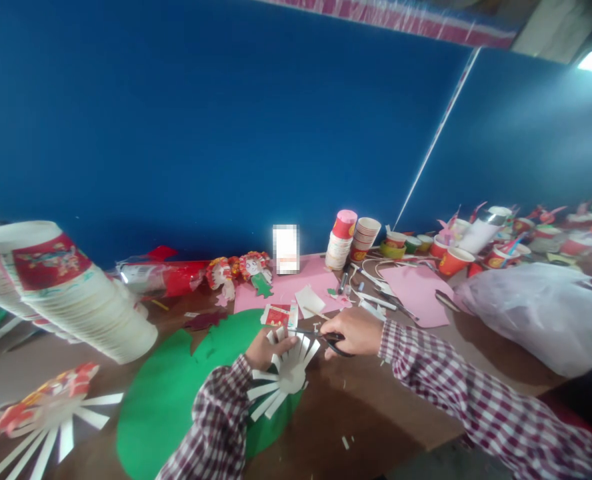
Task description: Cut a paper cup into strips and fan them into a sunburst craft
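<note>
Fanning out in narrow strips around a disc-shaped centre, a cut white paper piece sits just above a brown tabletop, its left part in front of a large, rounded sheet of bright green material. The person's left hand pinches it by the upper strips, thumb pressed across them, while the right hand is closed around the dark handles of a pair of metal scissors; the blades point toward the strips near the left thumb, though whether they are touching paper is too small to tell. Both forearms wear maroon-and-white checked sleeves. Small white paper scraps dot the tabletop nearer the person. Just beyond the hands lie a red-and-white printed piece and, partly on a flat pink sheet, a plain white paper scrap. Red-and-yellow decorated figures stand at the pink sheet's left edge, and two stacks of paper cups rise at its right. A second pink sheet lies farther right, near a crumpled, translucent white plastic bag. At far left, a tall leaning stack of red-and-white paper cups stands behind another strip-cut paper piece. A deep blue wall backs the table.
</note>
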A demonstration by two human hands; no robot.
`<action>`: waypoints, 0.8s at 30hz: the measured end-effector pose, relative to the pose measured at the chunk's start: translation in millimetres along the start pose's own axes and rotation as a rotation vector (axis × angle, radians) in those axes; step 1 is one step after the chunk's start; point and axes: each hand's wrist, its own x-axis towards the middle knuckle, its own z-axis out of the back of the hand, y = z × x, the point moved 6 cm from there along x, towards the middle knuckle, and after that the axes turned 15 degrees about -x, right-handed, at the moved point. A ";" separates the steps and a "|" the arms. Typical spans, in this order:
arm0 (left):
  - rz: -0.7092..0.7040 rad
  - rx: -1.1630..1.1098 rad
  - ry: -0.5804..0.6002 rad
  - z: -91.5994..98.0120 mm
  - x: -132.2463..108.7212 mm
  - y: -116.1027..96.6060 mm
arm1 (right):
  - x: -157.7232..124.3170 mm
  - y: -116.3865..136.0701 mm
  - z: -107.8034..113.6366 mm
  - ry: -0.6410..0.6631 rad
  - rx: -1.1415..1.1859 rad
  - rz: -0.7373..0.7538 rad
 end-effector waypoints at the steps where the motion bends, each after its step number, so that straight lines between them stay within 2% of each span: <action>1: 0.010 0.015 -0.003 0.0 0.1 -0.2 | 0.0 0.1 0.1 -0.002 -0.004 0.000; 15: 0.004 0.074 -0.003 -1.1 -0.6 -3.5 | -1.3 0.6 -1.6 -0.002 0.005 0.000; 24: 0.041 0.029 -0.002 -1.1 -0.8 -1.3 | -3.1 0.4 -2.1 0.006 0.043 0.000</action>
